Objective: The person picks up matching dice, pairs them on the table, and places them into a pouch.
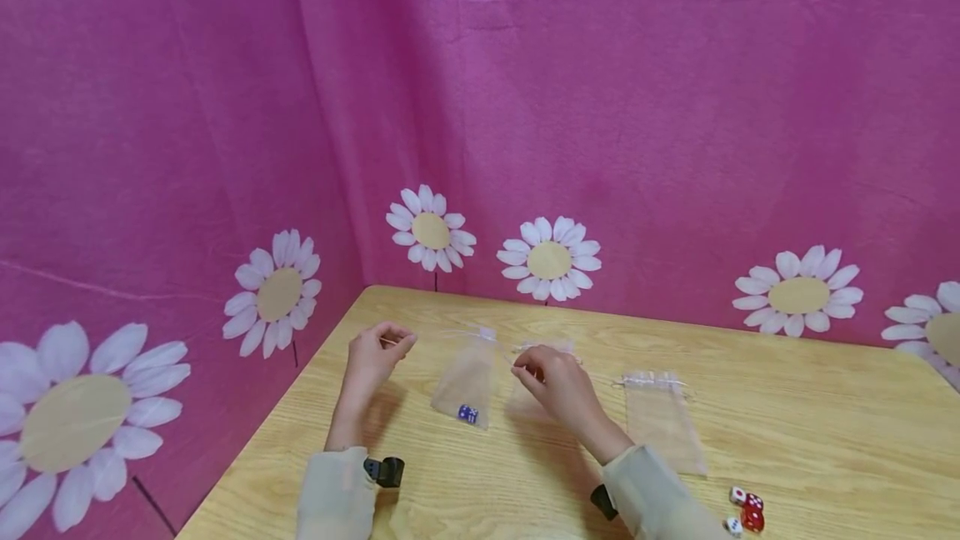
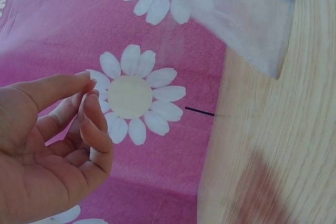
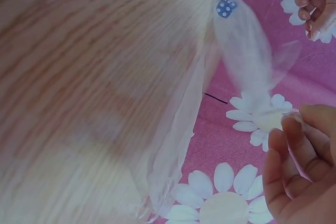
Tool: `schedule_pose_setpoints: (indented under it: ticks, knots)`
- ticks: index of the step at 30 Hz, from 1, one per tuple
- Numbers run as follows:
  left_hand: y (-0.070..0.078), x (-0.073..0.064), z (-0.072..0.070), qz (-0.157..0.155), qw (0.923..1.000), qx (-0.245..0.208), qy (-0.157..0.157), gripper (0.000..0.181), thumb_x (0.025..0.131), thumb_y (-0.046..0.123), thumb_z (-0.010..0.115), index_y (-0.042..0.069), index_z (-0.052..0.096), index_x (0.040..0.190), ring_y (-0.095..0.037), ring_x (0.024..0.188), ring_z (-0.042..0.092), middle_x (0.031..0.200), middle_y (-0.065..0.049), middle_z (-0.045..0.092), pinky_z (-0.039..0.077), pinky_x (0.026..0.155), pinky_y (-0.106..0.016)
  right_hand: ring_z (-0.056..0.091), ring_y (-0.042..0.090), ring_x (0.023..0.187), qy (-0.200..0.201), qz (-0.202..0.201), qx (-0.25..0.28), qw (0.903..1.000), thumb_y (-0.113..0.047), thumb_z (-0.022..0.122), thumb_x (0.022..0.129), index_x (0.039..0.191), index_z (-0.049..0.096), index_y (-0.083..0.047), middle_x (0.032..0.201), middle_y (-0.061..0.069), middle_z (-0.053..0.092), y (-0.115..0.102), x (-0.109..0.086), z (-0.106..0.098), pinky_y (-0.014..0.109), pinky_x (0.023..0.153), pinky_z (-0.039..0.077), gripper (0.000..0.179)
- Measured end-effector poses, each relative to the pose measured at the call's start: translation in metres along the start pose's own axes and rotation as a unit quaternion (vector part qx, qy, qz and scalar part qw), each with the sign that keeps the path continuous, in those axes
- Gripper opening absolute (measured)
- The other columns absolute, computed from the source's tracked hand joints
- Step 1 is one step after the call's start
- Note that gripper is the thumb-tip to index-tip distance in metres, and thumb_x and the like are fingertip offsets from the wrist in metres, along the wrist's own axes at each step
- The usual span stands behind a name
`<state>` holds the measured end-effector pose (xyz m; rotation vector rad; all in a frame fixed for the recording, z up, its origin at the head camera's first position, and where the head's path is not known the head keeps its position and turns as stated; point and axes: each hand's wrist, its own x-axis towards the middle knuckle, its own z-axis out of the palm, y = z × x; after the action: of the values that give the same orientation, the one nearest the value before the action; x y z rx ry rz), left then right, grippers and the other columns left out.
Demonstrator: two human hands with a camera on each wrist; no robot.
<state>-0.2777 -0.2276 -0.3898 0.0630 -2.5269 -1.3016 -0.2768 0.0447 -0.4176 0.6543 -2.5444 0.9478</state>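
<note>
A sheer pouch (image 1: 472,369) is slanting between the two hands, its top leaning toward the right and its lower corners spreading nearer the person. Blue dice (image 1: 468,413) are sitting inside it, at the bottom; how many, I cannot tell. I also cannot tell whether the pouch is touching the wooden table (image 1: 817,415) beneath it.

Just left of the pouch, the left hand (image 1: 375,355) is pinching one end of a thin white drawstring (image 1: 459,332) between thumb and fingertips, the string running across to the pouch's mouth. Just right of the pouch, the right hand (image 1: 558,380) is pinching the string's other side with its fingertips, the remaining fingers curling in. Neither hand is touching the pouch's body; it is the string that they are gripping.

A second pouch (image 1: 525,405) is lying to the right of the first, partly hidden under the right hand. A third pouch (image 1: 663,427) is resting farther right of the first, flat on the table. Well right of the first pouch and nearer the person, two red dice (image 1: 752,515) and two white dice (image 1: 738,496) are lying in a cluster. Beyond the first pouch, a pink backdrop (image 1: 637,107) is hanging, with white daisies (image 1: 549,260) showing along its lower part
</note>
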Motion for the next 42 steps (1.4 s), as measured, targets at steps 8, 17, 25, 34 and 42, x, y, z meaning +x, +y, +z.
schedule_pose_setpoints:
  ticks: [8,17,25,34,42]
  knots:
    - [0.013,-0.004,0.013,0.020,0.9994,-0.011,-0.026,0.015,0.090,0.015,0.070,0.002,0.070,0.097,-0.014,0.069,0.060,0.084,-0.013,0.069,0.047,0.059,-0.022,0.052,0.011,0.067,0.000,0.032,-0.002,0.9995,-0.010,0.074,0.085,0.091,0.071,-0.007,0.074,-0.002,0.064,0.008,-0.012,-0.015,0.019,0.059,0.042,0.007]
    - [0.029,-0.011,0.044,0.064,0.9942,0.004,-0.087,0.006,0.089,0.011,0.071,0.006,0.070,0.092,-0.010,0.069,0.057,0.082,-0.008,0.067,0.047,0.060,-0.021,0.053,0.005,0.067,-0.009,0.048,0.020,0.9986,-0.008,0.072,0.086,0.092,0.071,-0.005,0.080,0.000,0.069,0.024,-0.032,-0.037,0.019,0.060,0.045,0.006]
    - [0.040,-0.025,0.075,0.096,0.9854,0.010,-0.141,0.007,0.088,0.009,0.071,0.004,0.069,0.092,-0.012,0.077,0.059,0.086,-0.006,0.066,0.049,0.067,-0.022,0.055,0.004,0.067,-0.019,0.054,0.021,0.9982,-0.009,0.071,0.088,0.093,0.070,-0.005,0.080,0.001,0.071,0.040,-0.052,-0.057,0.019,0.058,0.046,0.006]
    - [0.051,-0.032,0.109,0.130,0.9726,0.005,-0.193,0.006,0.088,0.004,0.070,0.001,0.068,0.093,-0.012,0.077,0.059,0.086,-0.007,0.066,0.048,0.066,-0.020,0.056,0.004,0.067,0.004,0.074,-0.003,0.9973,-0.007,0.072,0.086,0.090,0.070,-0.006,0.077,-0.001,0.070,0.062,-0.075,-0.087,0.020,0.060,0.047,0.005]
    - [0.074,-0.026,0.142,0.180,0.9472,0.069,-0.256,0.018,0.085,0.002,0.072,-0.006,0.067,0.100,-0.021,0.082,0.062,0.094,-0.016,0.065,0.053,0.073,-0.029,0.059,0.003,0.068,0.031,0.093,-0.025,0.9948,-0.012,0.073,0.087,0.087,0.070,-0.005,0.078,-0.001,0.072,0.075,-0.096,-0.113,0.021,0.062,0.049,0.007]
